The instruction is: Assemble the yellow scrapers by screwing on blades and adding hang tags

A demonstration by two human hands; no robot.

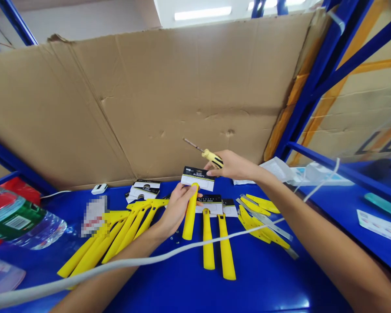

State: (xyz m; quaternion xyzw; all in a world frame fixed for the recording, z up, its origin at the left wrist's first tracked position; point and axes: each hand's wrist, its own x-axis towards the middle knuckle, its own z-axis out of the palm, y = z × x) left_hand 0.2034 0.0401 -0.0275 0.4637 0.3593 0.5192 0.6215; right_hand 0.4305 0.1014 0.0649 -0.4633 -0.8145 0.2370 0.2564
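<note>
L hand (175, 206) pinches yellow handle (190, 217) | R hand (228, 167) curled w/ screwdriver (212, 158), touching hdr card (198, 177) | handle prob. light, stiff; grip top end | nr worktop (263, 282) back edge

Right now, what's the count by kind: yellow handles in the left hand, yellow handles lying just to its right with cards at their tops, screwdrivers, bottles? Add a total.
Held yellow handle in the left hand: 1
Lying yellow handles: 2
Screwdriver in the right hand: 1
Bottle: 1
Total: 5
</note>
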